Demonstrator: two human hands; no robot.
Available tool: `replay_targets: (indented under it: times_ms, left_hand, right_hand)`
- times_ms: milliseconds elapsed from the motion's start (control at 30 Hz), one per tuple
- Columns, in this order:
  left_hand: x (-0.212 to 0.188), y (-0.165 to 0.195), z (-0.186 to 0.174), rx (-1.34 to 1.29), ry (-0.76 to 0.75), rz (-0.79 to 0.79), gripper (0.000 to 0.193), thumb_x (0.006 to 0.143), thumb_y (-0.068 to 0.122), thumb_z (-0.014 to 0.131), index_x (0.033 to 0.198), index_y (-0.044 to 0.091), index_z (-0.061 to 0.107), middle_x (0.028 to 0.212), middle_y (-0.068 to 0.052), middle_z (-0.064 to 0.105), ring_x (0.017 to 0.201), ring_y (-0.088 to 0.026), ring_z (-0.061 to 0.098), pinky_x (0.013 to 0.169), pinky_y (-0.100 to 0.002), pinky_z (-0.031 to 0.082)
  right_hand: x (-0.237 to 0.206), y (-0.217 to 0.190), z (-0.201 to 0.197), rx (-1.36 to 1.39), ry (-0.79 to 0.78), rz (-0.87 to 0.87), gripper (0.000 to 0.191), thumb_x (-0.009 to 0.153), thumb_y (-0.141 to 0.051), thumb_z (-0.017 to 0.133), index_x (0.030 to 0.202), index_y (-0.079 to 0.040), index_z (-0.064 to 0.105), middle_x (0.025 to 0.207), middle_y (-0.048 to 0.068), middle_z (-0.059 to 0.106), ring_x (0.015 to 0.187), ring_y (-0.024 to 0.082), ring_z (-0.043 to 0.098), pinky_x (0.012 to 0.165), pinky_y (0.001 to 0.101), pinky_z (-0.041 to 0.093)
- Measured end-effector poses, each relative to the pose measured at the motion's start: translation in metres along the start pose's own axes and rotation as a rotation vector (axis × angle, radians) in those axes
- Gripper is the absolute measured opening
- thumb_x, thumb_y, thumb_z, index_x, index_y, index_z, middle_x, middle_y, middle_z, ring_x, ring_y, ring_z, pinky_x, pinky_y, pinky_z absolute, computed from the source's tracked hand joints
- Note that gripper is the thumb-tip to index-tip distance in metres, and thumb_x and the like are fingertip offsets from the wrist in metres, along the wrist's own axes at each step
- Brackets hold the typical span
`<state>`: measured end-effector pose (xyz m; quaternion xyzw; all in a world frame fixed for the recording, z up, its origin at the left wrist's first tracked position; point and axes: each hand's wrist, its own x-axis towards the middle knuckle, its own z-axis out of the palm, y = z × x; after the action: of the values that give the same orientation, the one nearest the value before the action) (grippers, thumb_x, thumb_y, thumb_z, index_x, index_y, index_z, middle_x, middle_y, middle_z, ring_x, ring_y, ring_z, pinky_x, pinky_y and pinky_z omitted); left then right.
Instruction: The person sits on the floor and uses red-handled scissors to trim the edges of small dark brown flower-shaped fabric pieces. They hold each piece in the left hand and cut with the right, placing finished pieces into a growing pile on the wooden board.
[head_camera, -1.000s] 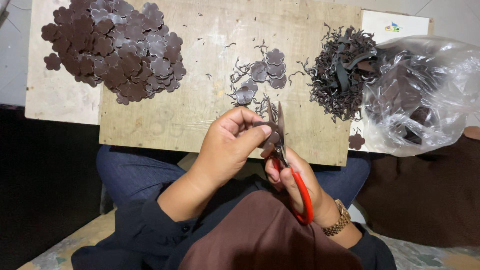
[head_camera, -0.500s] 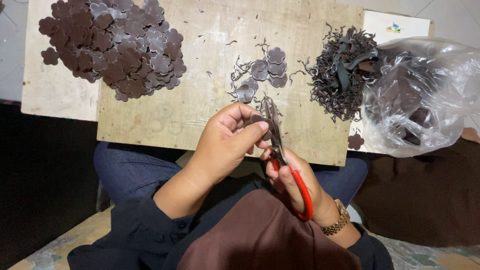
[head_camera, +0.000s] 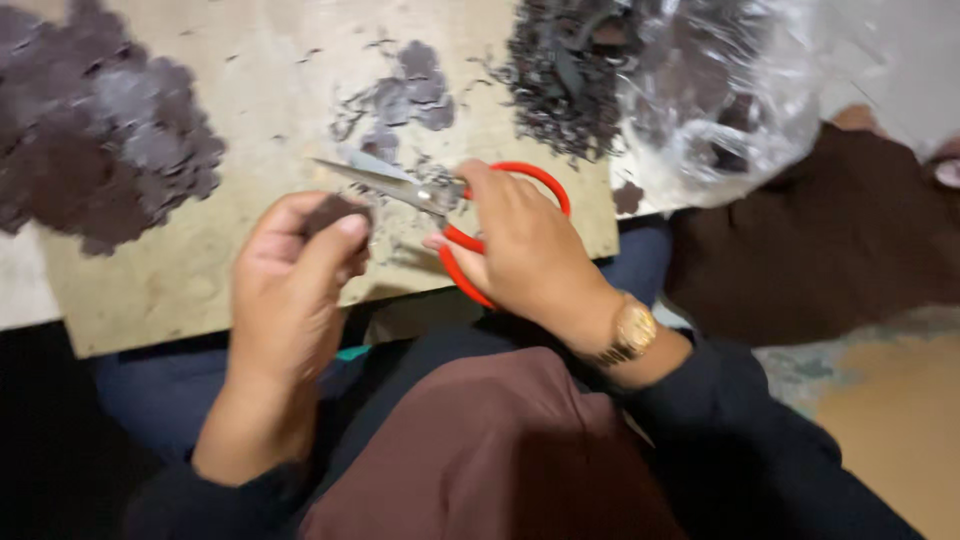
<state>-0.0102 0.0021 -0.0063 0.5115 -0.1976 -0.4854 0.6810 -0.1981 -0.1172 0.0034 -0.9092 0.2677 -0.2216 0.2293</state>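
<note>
The wooden board (head_camera: 250, 290) lies across the lap and carries all the material. At its 10 o'clock sits the large pile of dark cut pieces (head_camera: 95, 150). At 1 o'clock lies the heap of dark trimmings (head_camera: 565, 85), just beside the clear plastic bag (head_camera: 720, 100) at 2 o'clock. A small cluster of dark pieces (head_camera: 405, 90) rests at 12 o'clock.

The right hand (head_camera: 525, 250) has its fingers closed through the red loops of the scissors (head_camera: 440, 205). The blades point toward 10 o'clock and appear nearly shut, though motion blur leaves this uncertain. The left hand (head_camera: 295, 265) has its thumb and fingers pinched closed on a small dark piece (head_camera: 330, 212), held just above the board at 6 o'clock from the blade tips.

To trim well:
1. Hold the piece by one edge, fingertips clear of the cutting line.
2. Feed the piece deep into the blades rather than to the tips.
3. Turn the piece, not the scissors, to follow its outline.
4. Work over the board so offcuts land there.

A gold wristwatch (head_camera: 632, 330) sits on the right wrist.
</note>
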Motion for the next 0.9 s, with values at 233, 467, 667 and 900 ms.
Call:
replay_targets:
  times_ms: [233, 467, 667, 900]
  left_hand:
    - [-0.003, 0.013, 0.007, 0.029, 0.074, -0.170, 0.011, 0.100, 0.005, 0.063, 0.110, 0.003, 0.060, 0.100, -0.007, 0.069, 0.090, -0.019, 0.072, 0.075, -0.032, 0.060]
    - [-0.006, 0.008, 0.008, 0.038, 0.041, -0.156, 0.015, 0.101, 0.004, 0.063, 0.115, 0.001, 0.063, 0.102, -0.007, 0.068, 0.088, -0.017, 0.069, 0.075, -0.030, 0.058]
    - [-0.005, 0.006, 0.010, 0.054, 0.063, -0.201, 0.017, 0.099, 0.003, 0.063, 0.116, 0.000, 0.063, 0.099, -0.007, 0.067, 0.085, -0.016, 0.068, 0.078, -0.029, 0.059]
    - [-0.004, 0.000, 0.009, 0.053, 0.038, -0.169, 0.017, 0.100, 0.001, 0.065, 0.117, -0.001, 0.063, 0.101, -0.007, 0.068, 0.084, -0.015, 0.068, 0.079, -0.029, 0.059]
  right_hand:
    - [0.013, 0.014, 0.001, -0.280, -0.040, -0.065, 0.063, 0.081, -0.021, 0.078, 0.133, 0.005, 0.052, 0.095, 0.013, 0.060, 0.087, 0.031, 0.060, 0.074, 0.0431, 0.049]
    - [0.011, 0.017, 0.004, -0.547, -0.065, -0.116, 0.042, 0.087, -0.016, 0.065, 0.126, -0.001, 0.057, 0.089, 0.005, 0.060, 0.081, 0.021, 0.060, 0.066, 0.0370, 0.048]
    - [0.010, 0.020, 0.007, -0.626, -0.042, -0.143, 0.040, 0.087, -0.018, 0.063, 0.124, -0.003, 0.060, 0.086, 0.003, 0.058, 0.078, 0.020, 0.059, 0.064, 0.0352, 0.046]
    - [0.011, 0.022, 0.009, -0.731, -0.058, -0.181, 0.036, 0.089, -0.020, 0.061, 0.122, -0.005, 0.060, 0.084, 0.001, 0.057, 0.078, 0.018, 0.058, 0.063, 0.0341, 0.045]
